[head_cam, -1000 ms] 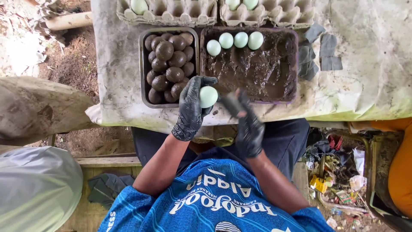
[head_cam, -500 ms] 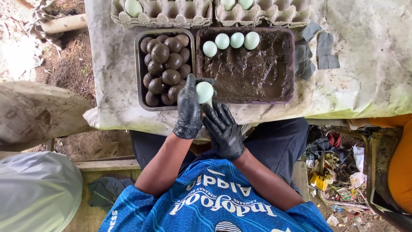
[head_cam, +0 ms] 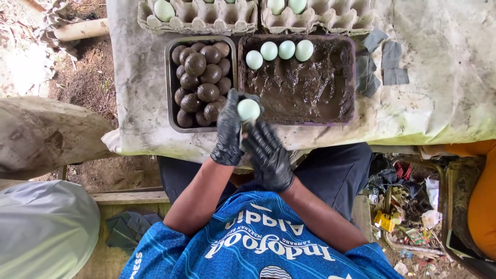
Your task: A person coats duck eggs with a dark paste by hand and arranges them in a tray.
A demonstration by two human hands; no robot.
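Observation:
My left hand (head_cam: 229, 132), in a black glove, holds a pale green egg (head_cam: 248, 109) upright at its fingertips, over the near edge between two trays. My right hand (head_cam: 269, 155), also gloved, lies just below and against the left, its fingers reaching up to the egg. The left metal tray (head_cam: 169, 93) is full of dark mud-coated eggs (head_cam: 199, 77). The right tray (head_cam: 352, 77) holds wet brown mud (head_cam: 305, 90), with a row of several clean pale eggs (head_cam: 279, 50) along its far side.
Two grey egg cartons (head_cam: 206, 20) with a few pale eggs stand beyond the trays on a stained white cloth (head_cam: 439, 77). A grey sack (head_cam: 46, 134) and a white bag (head_cam: 41, 232) lie at the left. Litter (head_cam: 408, 217) lies on the ground at the right.
My right hand has swung in from the right and now sits under the egg, against the left hand. The left hand still holds the egg in about the same place.

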